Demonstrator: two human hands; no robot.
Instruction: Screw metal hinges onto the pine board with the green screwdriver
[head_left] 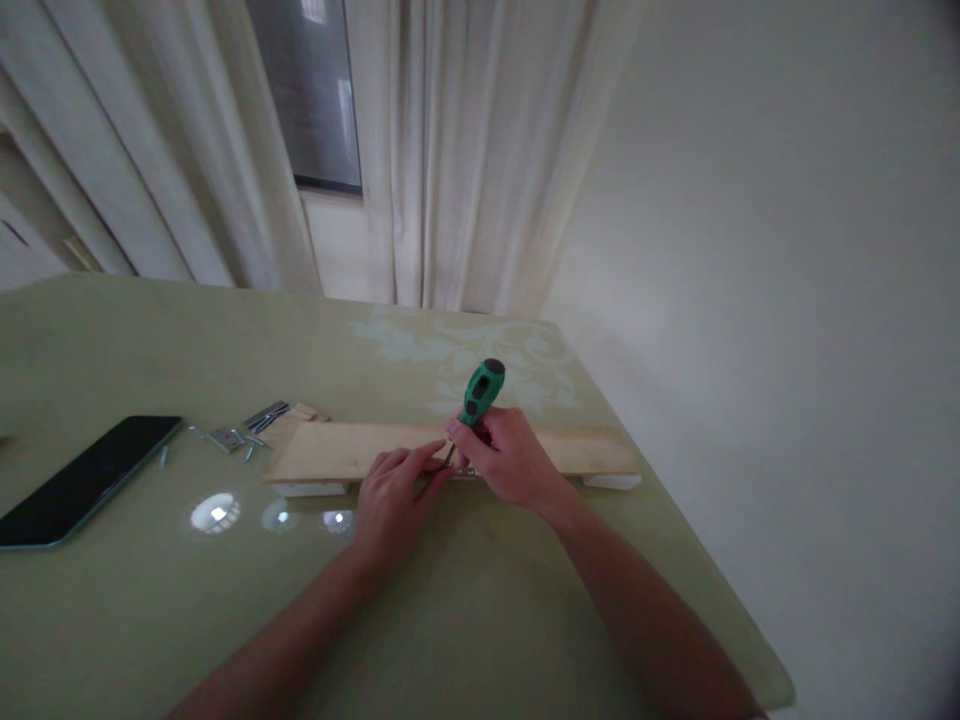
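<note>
My right hand [514, 455] is closed around a green and black screwdriver [481, 390], held tilted with its handle up. The shaft slants down to the front edge of a pale wooden board [322, 450]. A small metal hinge [465, 474] shows in part at that edge, just under my right fingers. My left hand [397, 490] rests against the board left of the screwdriver tip. Its thumb and forefinger come together by the tip, and whatever they pinch there is hidden. The board lies on white blocks [311, 489] near its ends.
Left of the board lie a metal hinge [225, 439], several screws [249, 453] and small wood pieces [304, 412]. A black tablet [90, 480] is farther left. The glass-topped table [480, 620] ends along a slanting right edge beside a wall. Curtains [465, 150] hang behind.
</note>
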